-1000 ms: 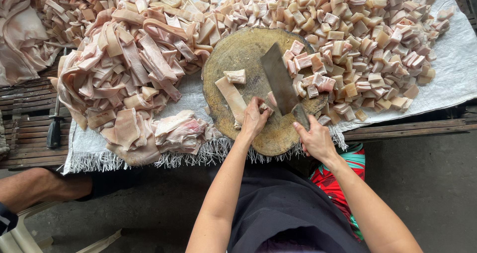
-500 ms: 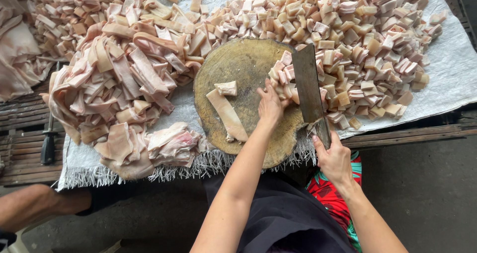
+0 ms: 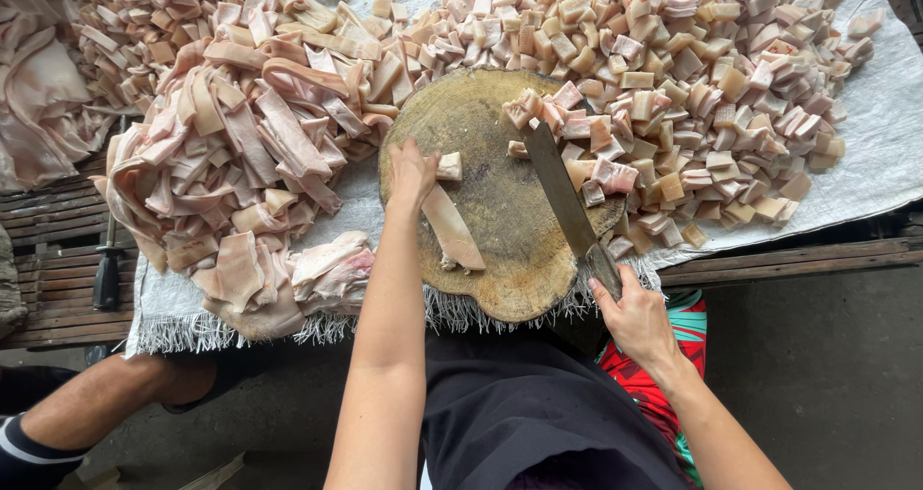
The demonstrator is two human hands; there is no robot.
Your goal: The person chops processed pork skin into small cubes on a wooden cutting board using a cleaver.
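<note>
Board (image 3: 500,259) centre bare; cleaver (image 3: 562,197) at cubes' (image 3: 673,86) edge

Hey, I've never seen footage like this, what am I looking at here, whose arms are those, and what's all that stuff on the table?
There is no machine here. The single picture comes from a camera worn on a person's head, looking down at their own two bare arms. In the middle lies a round wooden chopping block on a white cloth. The left hand rests on the block, touching a long strip of pale meat. The right hand grips the handle of a cleaver, whose blade lies across the block. Left of the block is a heap of uncut strips; right of it, a heap of small cut cubes. Another person's leg shows at bottom left.
</note>
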